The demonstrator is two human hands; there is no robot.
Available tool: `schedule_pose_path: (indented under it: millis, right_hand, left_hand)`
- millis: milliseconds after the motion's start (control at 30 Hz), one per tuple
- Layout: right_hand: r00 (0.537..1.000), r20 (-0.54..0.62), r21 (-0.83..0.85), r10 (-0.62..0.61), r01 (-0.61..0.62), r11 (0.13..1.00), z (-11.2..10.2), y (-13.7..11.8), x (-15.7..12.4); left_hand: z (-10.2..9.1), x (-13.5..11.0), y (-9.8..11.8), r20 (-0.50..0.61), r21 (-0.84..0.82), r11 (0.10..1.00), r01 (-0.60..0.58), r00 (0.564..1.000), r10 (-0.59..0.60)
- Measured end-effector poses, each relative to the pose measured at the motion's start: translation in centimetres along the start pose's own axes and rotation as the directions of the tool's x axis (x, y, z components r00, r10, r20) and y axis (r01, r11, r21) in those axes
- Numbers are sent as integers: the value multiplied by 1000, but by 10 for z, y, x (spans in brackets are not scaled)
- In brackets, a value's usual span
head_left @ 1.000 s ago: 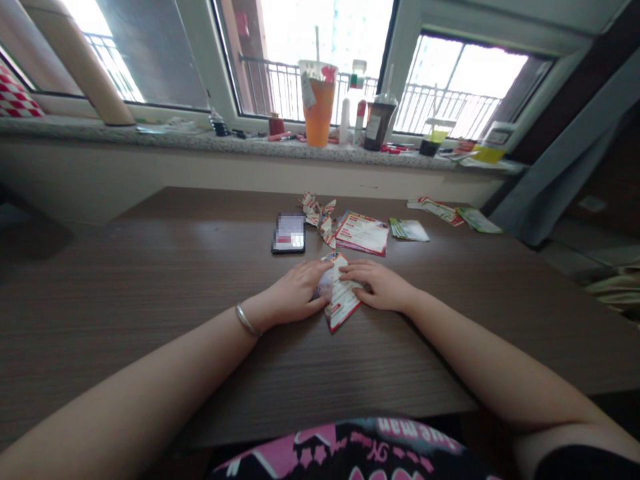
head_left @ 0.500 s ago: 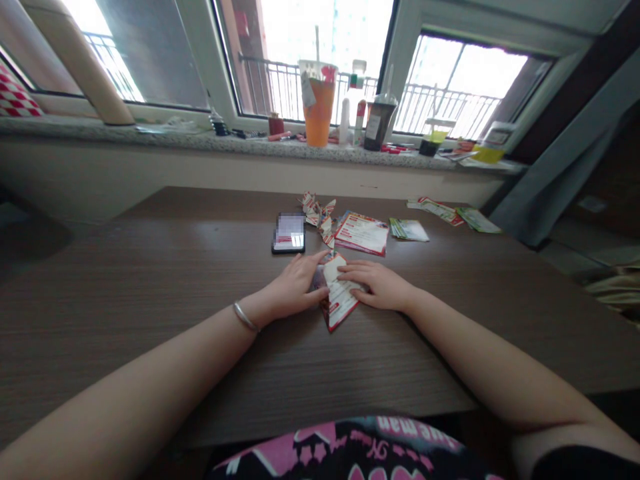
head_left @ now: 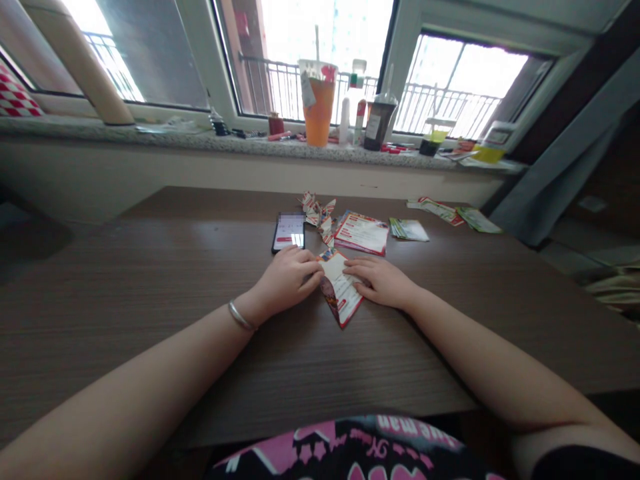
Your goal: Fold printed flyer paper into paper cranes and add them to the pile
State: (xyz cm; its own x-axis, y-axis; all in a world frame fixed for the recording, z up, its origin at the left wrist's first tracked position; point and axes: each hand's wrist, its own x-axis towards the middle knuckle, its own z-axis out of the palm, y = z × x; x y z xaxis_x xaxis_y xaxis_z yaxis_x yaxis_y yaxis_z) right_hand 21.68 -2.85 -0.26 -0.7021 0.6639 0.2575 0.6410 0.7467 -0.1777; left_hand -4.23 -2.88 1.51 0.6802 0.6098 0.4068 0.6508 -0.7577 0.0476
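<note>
A folded printed paper [head_left: 341,290], white with red edges, lies on the brown wooden table [head_left: 150,280] in front of me. My left hand [head_left: 286,279] rests on its left side with the fingers curled and pressing the fold. My right hand [head_left: 381,281] lies flat on its right side, fingers stretched toward the left hand. A silver bangle [head_left: 239,317] sits on my left wrist.
Behind the paper lie a phone [head_left: 289,232], a crumpled folded paper piece [head_left: 318,214], a flyer [head_left: 362,233] and more leaflets [head_left: 409,229] to the right. On the window sill [head_left: 150,139] stand an orange cup [head_left: 319,111], bottles and a dark drink cup [head_left: 378,123].
My left hand has slid up and curled over the paper's left flap, folding it inward. The paper's lower tip has shifted slightly right. My right hand has stayed almost in place.
</note>
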Motion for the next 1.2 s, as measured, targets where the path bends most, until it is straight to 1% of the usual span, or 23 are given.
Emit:
schedule_pose_path:
  millis: [133, 233, 333, 467, 633, 767, 967, 1100, 1200]
  right_hand:
    - [1000, -2, -30, 24, -24, 999, -1, -2, 1]
    - [999, -12, -41, 35, -36, 999, -1, -3, 1]
    - [999, -28, -32, 25, -26, 999, -2, -2, 1]
    - [1000, -30, -4, 4, -4, 1000, -3, -2, 1]
    - [1000, 4, 1, -2, 2, 1000, -6, -3, 0]
    - [999, 42, 11, 6, -7, 1000, -11, -2, 0]
    - [996, 83, 1, 30, -30, 1000, -20, 3, -4]
    - [993, 114, -15, 17, -16, 1000, -24, 4, -5]
    - [992, 128, 1, 8, -8, 1000, -26, 4, -7]
  left_hand:
    - [-6, 1, 6, -23, 89, 996, -24, 999, 26]
    - [-5, 1, 8, 41, 114, 993, -43, 998, 38]
    - [1, 0, 7, 109, 95, 994, -63, 993, 52]
    - [6, -2, 5, 147, 84, 993, -80, 987, 67]
    - [0, -2, 6, 210, 137, 986, -92, 976, 61]
    - [-8, -3, 8, 265, 176, 982, -74, 964, 25]
    - [-13, -4, 7, 300, 176, 984, -38, 954, -17]
    - [-17, -6, 4, 358, 202, 979, -8, 932, -66]
    - [-18, -7, 1, 364, 193, 981, 15, 927, -86]
